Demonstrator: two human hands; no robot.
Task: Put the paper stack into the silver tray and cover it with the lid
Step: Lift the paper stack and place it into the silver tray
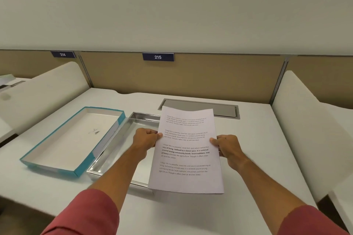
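Sleeves [84, 213] near; both hands hold paper [186, 150] over tray's right side.
Left hand [146, 138] and right hand [228, 148] fingers pinch its side edges; tray [114, 150] on tabletop [254, 139], lid [72, 139] upturned just left.

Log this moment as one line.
step: paper to tray | left hand: grips paper stack | right hand: grips same | tray: empty | lid: off, left of tray

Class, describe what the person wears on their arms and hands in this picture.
Both arms wear pinkish-red long sleeves, pushed up so the forearms are bare. The left hand and right hand are bare: no gloves, and no rings, watch or bracelet can be seen.
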